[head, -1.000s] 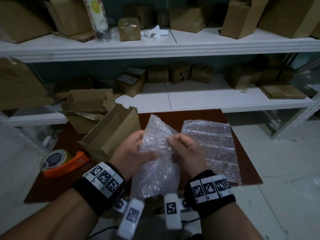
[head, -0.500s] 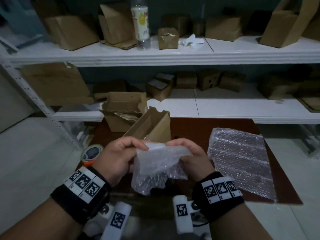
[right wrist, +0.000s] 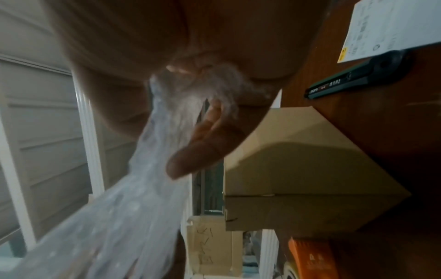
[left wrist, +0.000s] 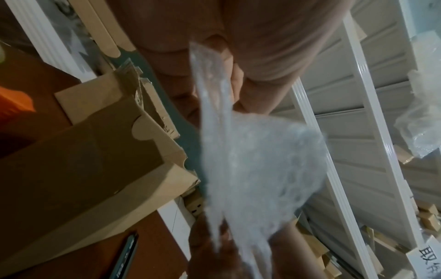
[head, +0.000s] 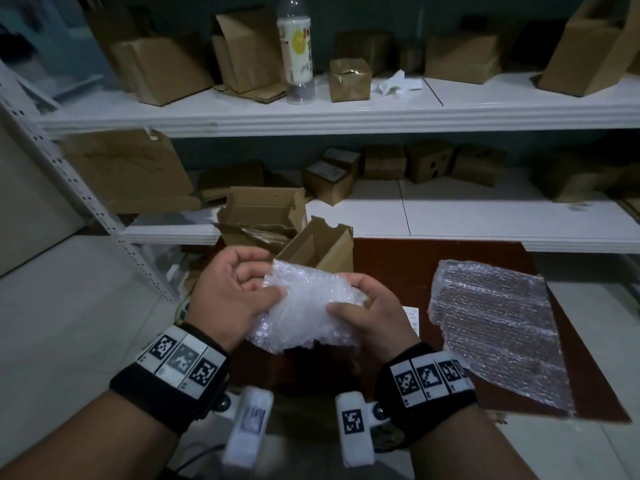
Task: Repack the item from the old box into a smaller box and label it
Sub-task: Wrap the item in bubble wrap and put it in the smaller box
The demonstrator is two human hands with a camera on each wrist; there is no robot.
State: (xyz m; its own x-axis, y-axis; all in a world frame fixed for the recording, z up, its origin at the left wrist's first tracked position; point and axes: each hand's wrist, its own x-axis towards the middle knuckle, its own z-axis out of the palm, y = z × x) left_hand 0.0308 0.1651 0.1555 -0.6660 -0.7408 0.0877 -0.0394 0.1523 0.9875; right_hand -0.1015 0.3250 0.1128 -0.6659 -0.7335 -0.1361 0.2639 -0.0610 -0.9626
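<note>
- Both hands are busy with a crumpled piece of bubble wrap held above the brown mat: the left hand pinches its left edge with thumb over curled fingers, and the right hand grips the right side the same way.
- Whether an item sits inside that wrap I cannot tell; nothing solid shows through it.
- Just beyond the hands an open cardboard box stands with its flaps up, and a second open box sits behind it by the shelf edge. Which is old and which is smaller is a guess.
- By my reckoning the job is in its middle: nothing is packed or sealed yet, and labelling remains.
- A white printed label lies on the mat with a black utility knife beside it, below the right hand.
- A flat sheet of bubble wrap lies to the right.
- The shelves behind are crowded with cartons and a plastic bottle; nothing blocks the near box.
</note>
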